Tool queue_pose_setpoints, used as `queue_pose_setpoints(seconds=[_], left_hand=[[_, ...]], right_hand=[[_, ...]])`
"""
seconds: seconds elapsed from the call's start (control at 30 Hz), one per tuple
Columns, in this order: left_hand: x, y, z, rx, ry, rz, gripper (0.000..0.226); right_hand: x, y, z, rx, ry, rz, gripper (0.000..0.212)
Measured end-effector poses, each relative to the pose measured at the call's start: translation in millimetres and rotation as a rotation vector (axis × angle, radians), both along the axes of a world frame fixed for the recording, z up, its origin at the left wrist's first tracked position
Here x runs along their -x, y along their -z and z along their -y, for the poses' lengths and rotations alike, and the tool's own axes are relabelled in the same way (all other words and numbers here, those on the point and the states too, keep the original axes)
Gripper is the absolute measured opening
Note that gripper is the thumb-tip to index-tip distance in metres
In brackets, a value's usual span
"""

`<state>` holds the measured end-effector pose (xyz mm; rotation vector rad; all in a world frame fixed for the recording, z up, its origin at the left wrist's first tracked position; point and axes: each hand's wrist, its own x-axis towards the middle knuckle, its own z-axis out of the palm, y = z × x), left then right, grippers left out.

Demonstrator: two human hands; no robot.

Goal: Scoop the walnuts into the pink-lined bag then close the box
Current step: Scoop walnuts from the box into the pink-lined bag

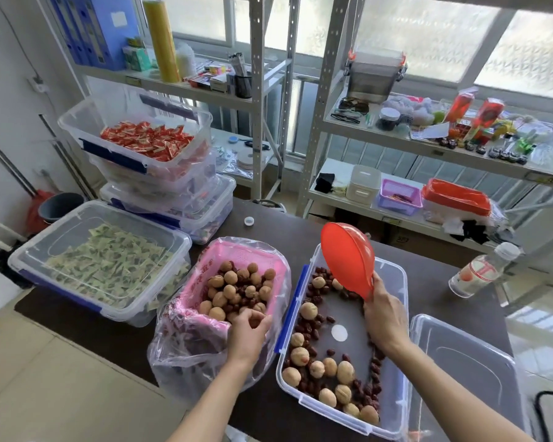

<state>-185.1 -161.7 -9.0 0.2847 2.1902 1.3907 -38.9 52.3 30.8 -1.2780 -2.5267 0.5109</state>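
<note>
Head view, right hand [384, 317] grasping red scoop [348, 256] raised over the clear box [396, 378], left hand [249, 325] curled on walnuts [237, 288] at the pink-lined bag [186, 311] near rim, bag touching box, lid [466, 371] just right.

On the dark table [300, 231] the pink-lined bag [205, 317] holds walnuts mixed with red dates; the left hand [249, 327] reaches over its near edge, fingers curled round a walnut [254, 322]. Just right of it stands the open clear box [396, 314] with walnuts and dates scattered inside; the right hand [385, 317] grips the handle of a red scoop [347, 256] raised above the box; the box's clear lid [466, 371] lies just beside it on the right.
</note>
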Motion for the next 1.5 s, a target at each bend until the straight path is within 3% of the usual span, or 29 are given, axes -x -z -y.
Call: queue_pose_setpoints(seconds=[0.23, 0.5, 0.73, 0.97, 1.23, 1.4, 1.5], left_hand=[[-18, 7, -10, 0.150, 0.206, -0.019, 0.013], [-25, 10, -11, 0.226, 0.234, -0.112, 0.015], [-28, 14, -13, 0.211, 0.196, -0.100, 0.014], [-31, 15, -13, 0.177, 0.177, -0.091, 0.014], [-33, 10, -14, 0.177, 0.195, -0.089, 0.007], [-33, 8, -14, 0.193, 0.212, -0.113, 0.008], [-34, 5, -13, 0.201, 0.219, -0.129, 0.008]], right_hand=[[-50, 18, 2, -0.042, -0.028, 0.377, 0.070], [-74, 13, 17, -0.152, -0.158, 0.594, 0.073], [-81, 6, 46, -0.197, -0.269, 0.714, 0.062], [-86, 5, 65, -0.064, -0.310, 0.766, 0.035], [-82, 8, 71, 0.261, -0.320, 0.690, 0.009], [-66, 9, 75, 0.381, -0.289, 0.632, 0.009], [-64, 3, 74, 0.553, -0.157, 0.538, 0.009]])
